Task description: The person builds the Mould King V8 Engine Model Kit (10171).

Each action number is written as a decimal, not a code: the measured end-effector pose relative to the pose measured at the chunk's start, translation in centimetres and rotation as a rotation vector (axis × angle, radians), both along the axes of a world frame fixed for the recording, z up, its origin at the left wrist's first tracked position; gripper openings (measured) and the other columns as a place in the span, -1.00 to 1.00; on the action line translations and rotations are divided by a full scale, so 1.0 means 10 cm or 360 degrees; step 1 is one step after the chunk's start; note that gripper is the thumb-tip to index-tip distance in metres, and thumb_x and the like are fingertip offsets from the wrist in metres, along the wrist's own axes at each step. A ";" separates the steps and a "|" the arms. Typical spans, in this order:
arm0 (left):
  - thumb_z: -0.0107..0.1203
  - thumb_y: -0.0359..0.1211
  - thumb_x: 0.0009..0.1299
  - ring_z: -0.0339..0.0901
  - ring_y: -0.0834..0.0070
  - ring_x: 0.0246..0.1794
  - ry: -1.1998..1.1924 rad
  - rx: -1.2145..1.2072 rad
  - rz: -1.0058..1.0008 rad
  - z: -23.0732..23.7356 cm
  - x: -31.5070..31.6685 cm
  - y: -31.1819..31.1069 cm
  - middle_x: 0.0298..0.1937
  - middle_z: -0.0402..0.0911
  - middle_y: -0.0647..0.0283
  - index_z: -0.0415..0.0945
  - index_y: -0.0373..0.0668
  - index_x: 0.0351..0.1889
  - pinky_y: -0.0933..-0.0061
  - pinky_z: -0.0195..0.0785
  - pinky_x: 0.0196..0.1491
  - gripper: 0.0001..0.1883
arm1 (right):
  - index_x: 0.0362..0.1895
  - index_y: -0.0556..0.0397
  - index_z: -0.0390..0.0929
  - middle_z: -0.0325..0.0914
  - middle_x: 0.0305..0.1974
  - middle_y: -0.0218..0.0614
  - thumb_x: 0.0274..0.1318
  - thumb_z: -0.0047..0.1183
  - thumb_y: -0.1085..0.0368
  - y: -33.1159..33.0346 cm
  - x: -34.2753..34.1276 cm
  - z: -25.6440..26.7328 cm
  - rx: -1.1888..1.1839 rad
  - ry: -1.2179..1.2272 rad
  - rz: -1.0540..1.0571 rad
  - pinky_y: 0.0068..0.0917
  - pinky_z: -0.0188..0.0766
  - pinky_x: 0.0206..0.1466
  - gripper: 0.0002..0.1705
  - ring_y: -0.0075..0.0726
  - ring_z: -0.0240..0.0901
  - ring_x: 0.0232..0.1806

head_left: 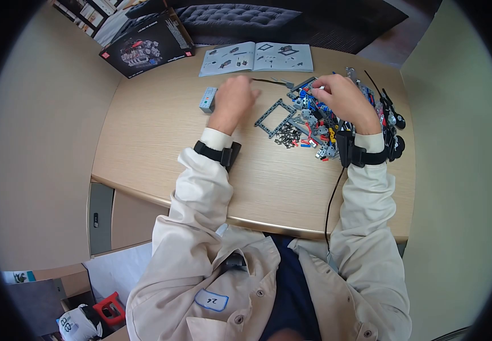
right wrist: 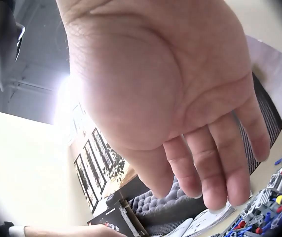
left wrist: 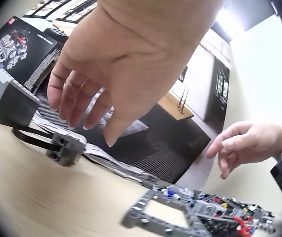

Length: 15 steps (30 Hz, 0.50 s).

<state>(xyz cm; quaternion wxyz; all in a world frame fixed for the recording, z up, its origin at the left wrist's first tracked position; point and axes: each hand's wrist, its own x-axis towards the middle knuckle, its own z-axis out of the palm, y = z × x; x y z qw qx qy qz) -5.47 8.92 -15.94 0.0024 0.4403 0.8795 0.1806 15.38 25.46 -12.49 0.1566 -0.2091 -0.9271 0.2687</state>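
One empty left hand [head_left: 235, 99], loosely bent, hovers near a gray box [head_left: 206, 100] on a desk [head_left: 274, 182] while the right hand [head_left: 347, 101], relaxed and likewise empty, hangs over loose building pieces [head_left: 309, 116].

Free lane: desktop [head_left: 280, 193] between forearms [head_left: 203, 184]. Obstacles: Technic parts pile [head_left: 320, 122], right; rectangular frame [head_left: 268, 111] beside it; battery box [head_left: 207, 100], left.

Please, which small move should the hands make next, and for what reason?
Probably lower the right hand to take a piece from the loose pile of small, multicoloured plastic bricks: it hovers above them, visibly empty, while the grey, rectangular plastic frame lies unheld beside the pile.
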 end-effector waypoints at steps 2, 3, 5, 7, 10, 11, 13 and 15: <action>0.33 -0.08 0.26 0.65 0.02 -0.04 -0.0076 -0.0120 -0.0101 0.10 0.21 0.06 -0.11 0.71 -0.07 0.67 -0.24 -0.03 0.09 0.49 0.04 -0.53 | -0.09 0.27 0.68 0.68 -0.33 0.08 0.22 0.14 0.19 0.01 0.02 0.02 -0.0058 0.0002 0.0005 -0.20 0.54 -0.10 -0.64 0.05 0.67 -0.29; 0.37 -0.05 0.22 0.66 0.03 -0.04 -0.0147 -0.0236 -0.0200 0.12 0.31 0.09 -0.11 0.71 -0.07 0.67 -0.26 -0.05 0.10 0.49 0.05 -0.49 | -0.09 0.27 0.68 0.68 -0.33 0.08 0.22 0.14 0.19 0.02 0.04 0.02 -0.0054 -0.0005 0.0000 -0.20 0.54 -0.10 -0.64 0.05 0.67 -0.29; 0.39 -0.03 0.18 0.66 0.04 -0.05 -0.0165 -0.0345 -0.0183 0.11 0.49 0.15 -0.11 0.71 -0.06 0.67 -0.27 -0.07 0.10 0.50 0.05 -0.47 | -0.09 0.27 0.67 0.68 -0.35 0.06 0.22 0.14 0.19 0.05 0.07 0.04 0.0015 -0.0028 -0.0026 -0.22 0.55 -0.13 -0.64 0.03 0.67 -0.34; 0.41 -0.02 0.15 0.66 0.04 -0.04 -0.0137 -0.0477 -0.0199 0.05 0.56 0.16 -0.08 0.70 -0.05 0.67 -0.27 -0.12 0.10 0.50 0.04 -0.47 | -0.08 0.27 0.67 0.69 -0.27 0.06 0.23 0.12 0.20 0.06 0.12 0.09 -0.0047 -0.0091 -0.0083 -0.23 0.54 -0.09 -0.64 0.03 0.67 -0.26; 0.42 -0.04 0.14 0.65 0.05 -0.02 -0.0184 -0.0452 -0.0154 0.02 0.56 0.18 -0.08 0.70 -0.05 0.67 -0.27 -0.09 0.11 0.50 0.04 -0.47 | -0.06 0.26 0.66 0.70 -0.20 0.05 0.24 0.11 0.21 0.15 0.16 0.07 -0.0047 -0.0100 -0.0112 -0.23 0.52 -0.05 -0.64 0.02 0.67 -0.18; 0.42 -0.04 0.14 0.65 0.05 -0.02 -0.0191 -0.0454 -0.0158 -0.01 0.55 0.17 -0.08 0.70 -0.05 0.67 -0.27 -0.09 0.11 0.50 0.04 -0.47 | -0.05 0.25 0.66 0.70 -0.20 0.05 0.24 0.11 0.21 0.17 0.17 0.04 0.0017 -0.0052 -0.0076 -0.24 0.52 -0.06 -0.64 0.01 0.67 -0.19; 0.44 -0.07 0.13 0.64 0.04 0.00 -0.0201 -0.0403 -0.0150 -0.04 0.51 0.15 -0.07 0.69 -0.05 0.66 -0.27 -0.06 0.12 0.49 0.05 -0.46 | -0.05 0.25 0.66 0.70 -0.20 0.04 0.24 0.12 0.21 0.18 0.17 0.06 0.0029 -0.0069 -0.0078 -0.24 0.53 -0.07 -0.64 0.01 0.66 -0.19; 0.45 -0.08 0.12 0.64 0.04 0.01 -0.0217 -0.0395 -0.0132 -0.07 0.50 0.13 -0.06 0.69 -0.05 0.66 -0.28 -0.05 0.13 0.49 0.06 -0.45 | -0.05 0.25 0.66 0.70 -0.20 0.04 0.24 0.12 0.21 0.19 0.17 0.05 0.0040 -0.0083 -0.0085 -0.24 0.53 -0.08 -0.64 0.00 0.66 -0.20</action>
